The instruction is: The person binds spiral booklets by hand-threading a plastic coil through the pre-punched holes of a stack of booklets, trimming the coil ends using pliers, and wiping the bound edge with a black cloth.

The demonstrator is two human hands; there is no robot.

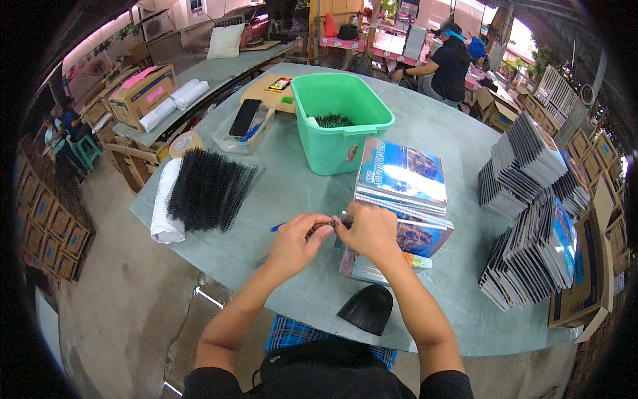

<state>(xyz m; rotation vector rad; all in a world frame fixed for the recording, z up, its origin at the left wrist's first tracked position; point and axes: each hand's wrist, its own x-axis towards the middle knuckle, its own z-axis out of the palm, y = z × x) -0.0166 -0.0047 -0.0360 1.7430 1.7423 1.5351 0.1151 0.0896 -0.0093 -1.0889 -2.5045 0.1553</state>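
Observation:
My left hand is closed, with a bit of dark ribbed coil, like a black binding coil, showing between its fingers. My right hand is closed too, its fingertips meeting the left's; a small greyish end shows there, but its kind is hidden. Both hands are above the table, at the left edge of a stack of blue-covered books. More such books lie just beyond. To the left lies a thick pile of black binding coils. A blue pen lies partly behind my left hand.
A green tub with black coils inside stands beyond my hands. A white roll, tape and a clear tray holding a phone are leftward. Stacked spiral notebooks and a cardboard box are rightward. A curved black piece lies near me.

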